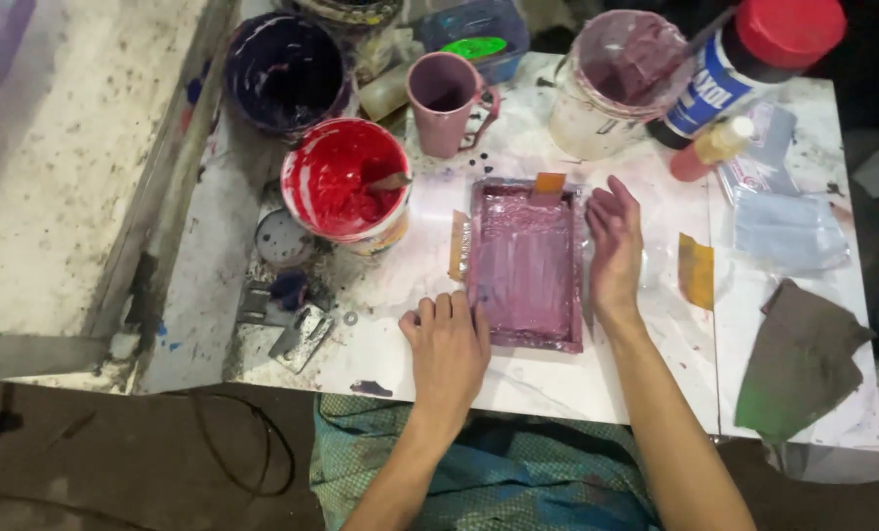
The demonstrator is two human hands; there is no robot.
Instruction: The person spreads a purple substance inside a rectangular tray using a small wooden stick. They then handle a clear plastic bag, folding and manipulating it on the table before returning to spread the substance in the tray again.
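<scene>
Paint-spattered white table [557,379]; hands [446,344] [614,246] flank glossy rectangular tray [526,264].

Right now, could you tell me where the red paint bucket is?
In the head view the red paint bucket stands on the white table, left of the purple tray, just in front of the dark purple bucket and beside the pink mug.

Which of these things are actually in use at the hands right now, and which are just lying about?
In use:
left hand
right hand
rectangular pink-coated tray

Lying about:
round tub of red paint
dark purple bucket
mauve plastic mug
red-capped bottle
grey-brown cloth
</scene>
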